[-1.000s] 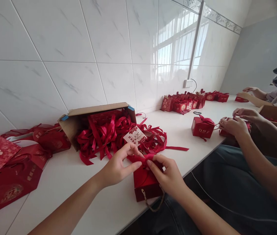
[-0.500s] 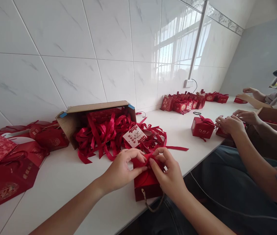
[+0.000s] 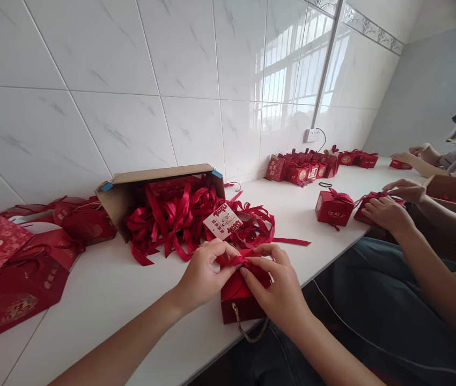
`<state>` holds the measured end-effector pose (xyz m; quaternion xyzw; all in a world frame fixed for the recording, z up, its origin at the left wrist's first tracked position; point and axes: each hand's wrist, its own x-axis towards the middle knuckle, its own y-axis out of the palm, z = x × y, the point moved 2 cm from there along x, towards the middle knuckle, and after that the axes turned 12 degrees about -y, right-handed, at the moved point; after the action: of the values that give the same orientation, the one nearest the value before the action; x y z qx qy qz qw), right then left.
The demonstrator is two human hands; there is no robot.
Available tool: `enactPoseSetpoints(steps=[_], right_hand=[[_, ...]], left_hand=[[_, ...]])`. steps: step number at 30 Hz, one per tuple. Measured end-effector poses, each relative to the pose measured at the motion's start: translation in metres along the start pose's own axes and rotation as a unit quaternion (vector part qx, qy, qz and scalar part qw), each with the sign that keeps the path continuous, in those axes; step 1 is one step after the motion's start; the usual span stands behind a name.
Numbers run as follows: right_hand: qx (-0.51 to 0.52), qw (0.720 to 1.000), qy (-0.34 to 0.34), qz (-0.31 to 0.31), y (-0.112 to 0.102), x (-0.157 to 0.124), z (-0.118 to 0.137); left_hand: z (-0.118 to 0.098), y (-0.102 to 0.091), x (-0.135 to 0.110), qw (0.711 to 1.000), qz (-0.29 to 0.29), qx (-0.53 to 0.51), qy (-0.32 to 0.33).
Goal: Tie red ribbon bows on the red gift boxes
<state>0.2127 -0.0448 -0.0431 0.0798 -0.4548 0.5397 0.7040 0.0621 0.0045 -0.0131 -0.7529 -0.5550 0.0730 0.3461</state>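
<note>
A long white table point(image 3: 131, 316) holds the things; the clock here is centred on the box in front of the person. A carton point(image 3: 163, 173) lies at eleven o'clock with its mouth toward the person, maybe so a hand can reach in. Red boxes point(image 3: 22, 289) sit at nine o'clock, which seems to leave room to work. A heap of ribbons point(image 3: 175, 220) spills from the carton. The box point(image 3: 236, 310) sits at the table's near edge, likely because that is easy to reach. The left hand point(image 3: 201, 273) comes in from eight o'clock, the right hand point(image 3: 279, 276) from four. A white card point(image 3: 223, 221) lies on the heap near twelve o'clock. A rope handle point(image 3: 246, 336) hangs at six o'clock. Last is the red ribbon point(image 3: 239, 261) over the box's top: both hands pinch it with thumb and finger, probably to stop it slipping.
</note>
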Motion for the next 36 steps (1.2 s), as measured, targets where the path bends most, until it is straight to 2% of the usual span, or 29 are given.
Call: enactPoseSetpoints(steps=[5, 9, 13, 17, 18, 20, 22, 28, 31, 36], right_hand=[[0.05, 0.996, 0.06, -0.035, 0.0, 0.0, -0.004], [0.137, 0.982, 0.127, 0.002, 0.001, 0.001, -0.007], [0.197, 0.969, 0.135, 0.059, 0.003, 0.004, -0.008], [0.278, 0.943, 0.182, 0.033, 0.007, 0.005, -0.011], [0.29, 0.937, 0.194, 0.024, 0.007, 0.005, -0.011], [0.305, 0.929, 0.207, 0.014, 0.007, 0.005, -0.011], [0.305, 0.929, 0.208, 0.016, 0.007, 0.005, -0.01], [0.222, 0.951, 0.203, 0.068, 0.004, 0.008, -0.007], [0.185, 0.966, 0.156, 0.096, 0.0, 0.01, -0.01], [0.144, 0.979, 0.054, 0.133, -0.015, 0.016, -0.012]], left_hand=[[0.001, 0.002, -0.002, 0.999, -0.036, 0.015, 0.009], [0.002, 0.006, -0.005, 0.999, -0.042, 0.005, 0.029], [0.005, 0.009, -0.003, 0.998, -0.045, -0.02, 0.029], [0.001, 0.002, 0.001, 0.997, -0.074, -0.037, -0.001], [-0.001, -0.001, 0.001, 0.997, -0.06, -0.035, -0.015], [-0.007, -0.005, 0.001, 0.999, 0.005, -0.023, -0.045], [-0.013, -0.007, 0.0, 0.996, 0.064, -0.008, -0.065], [-0.007, -0.006, 0.003, 0.987, 0.07, -0.056, -0.13], [-0.002, -0.007, 0.006, 0.98, 0.1, -0.081, -0.149], [0.0, -0.01, 0.008, 0.978, 0.104, -0.107, -0.149]])
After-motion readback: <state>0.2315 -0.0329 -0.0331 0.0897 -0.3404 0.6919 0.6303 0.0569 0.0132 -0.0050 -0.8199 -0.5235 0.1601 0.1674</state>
